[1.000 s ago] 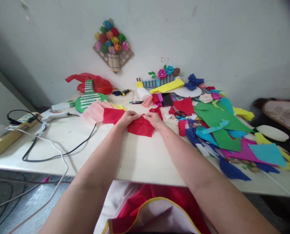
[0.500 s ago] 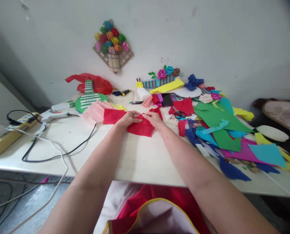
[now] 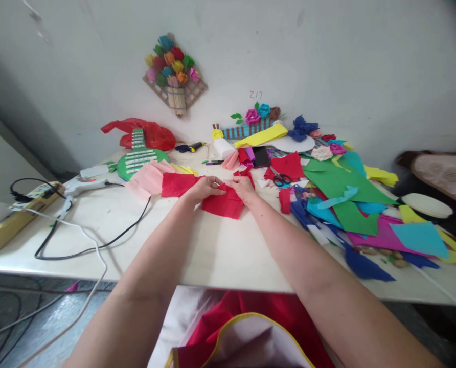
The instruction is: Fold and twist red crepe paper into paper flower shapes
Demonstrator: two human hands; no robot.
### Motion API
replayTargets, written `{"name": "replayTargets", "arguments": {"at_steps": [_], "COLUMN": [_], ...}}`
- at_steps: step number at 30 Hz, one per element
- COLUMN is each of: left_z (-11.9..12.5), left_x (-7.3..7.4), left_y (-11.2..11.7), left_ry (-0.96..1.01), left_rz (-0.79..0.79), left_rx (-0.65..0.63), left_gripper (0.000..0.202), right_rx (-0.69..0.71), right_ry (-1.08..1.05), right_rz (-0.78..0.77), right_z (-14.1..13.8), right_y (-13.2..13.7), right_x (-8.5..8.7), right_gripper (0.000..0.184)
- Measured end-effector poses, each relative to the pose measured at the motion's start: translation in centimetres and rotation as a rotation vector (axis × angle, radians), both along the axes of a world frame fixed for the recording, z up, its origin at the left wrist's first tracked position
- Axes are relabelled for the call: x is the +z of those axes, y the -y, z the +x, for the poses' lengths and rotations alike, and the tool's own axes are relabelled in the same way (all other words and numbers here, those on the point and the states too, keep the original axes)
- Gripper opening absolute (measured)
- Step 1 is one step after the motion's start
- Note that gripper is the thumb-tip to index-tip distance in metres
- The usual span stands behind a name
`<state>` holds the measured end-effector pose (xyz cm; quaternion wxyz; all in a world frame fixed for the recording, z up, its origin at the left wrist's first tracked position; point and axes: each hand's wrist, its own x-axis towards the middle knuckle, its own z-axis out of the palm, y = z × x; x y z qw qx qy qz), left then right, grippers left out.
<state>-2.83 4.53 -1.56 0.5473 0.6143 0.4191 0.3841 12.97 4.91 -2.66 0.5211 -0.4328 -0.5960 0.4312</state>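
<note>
Both hands meet over a piece of red crepe paper (image 3: 223,205) just above the table. My left hand (image 3: 208,188) pinches its upper left edge with thumb and fingers. Close beside it, my right hand (image 3: 242,187) has its fingers pressed together on the same piece, near the top. The fingertips almost touch, and the fold between them is partly hidden. Another red paper piece (image 3: 178,184) lies to the left, partly behind the left wrist. Scissors (image 3: 280,177) with dark handles rest on more red paper (image 3: 291,165) to the right.
A glue gun (image 3: 85,187) with a black cord lies at left by a yellow power strip (image 3: 17,214). Behind it are a green paper guitar shape (image 3: 151,156) and pink paper (image 3: 145,180). Coloured sheets, including a green sheet (image 3: 350,179), pile up at right. A phone (image 3: 260,157) lies farther back.
The hands stay pinched on the red paper with hardly any motion. The paper's lower edge has shifted slightly down and right. The whole view has moved a little.
</note>
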Motion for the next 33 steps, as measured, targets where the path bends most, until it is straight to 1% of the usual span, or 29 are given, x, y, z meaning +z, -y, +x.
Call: {"name": "replayTargets", "arguments": {"at_steps": [5, 10, 15, 20, 23, 29, 31, 33], "left_z": [-0.1, 0.0, 0.4, 0.5, 0.5, 0.5, 0.5, 0.5], "left_x": [0.2, 0.0, 0.0, 0.3, 0.5, 0.5, 0.3, 0.2], "left_y": [0.2, 0.1, 0.0, 0.2, 0.3, -0.2, -0.4, -0.4], "left_ry": [0.028, 0.055, 0.028, 0.01, 0.029, 0.22, 0.24, 0.251], "left_rz": [-0.043, -0.042, 0.016, -0.024, -0.017, 0.028, 0.026, 0.005], "left_rx": [0.002, 0.048, 0.059, 0.049, 0.097, 0.247, 0.27, 0.257], "left_gripper": [0.047, 0.051, 0.052, 0.048, 0.048, 0.048, 0.049, 0.048], "right_rx": [0.007, 0.06, 0.084, 0.048, 0.059, 0.086, 0.055, -0.006], "right_ry": [-0.056, -0.1, -0.045, 0.049, 0.009, -0.182, -0.198, -0.169], "right_rz": [-0.03, -0.085, -0.039, 0.031, 0.009, -0.117, -0.12, -0.095], "right_z": [0.1, 0.5, 0.4, 0.3, 0.4, 0.6, 0.7, 0.8], "right_y": [0.0, -0.2, -0.5, -0.7, -0.6, -0.7, -0.9, -1.1], "right_x": [-0.1, -0.2, -0.6, -0.7, -0.5, -0.4, -0.6, -0.8], "right_gripper": [0.036, 0.04, 0.039, 0.043, 0.041, 0.037, 0.036, 0.036]}}
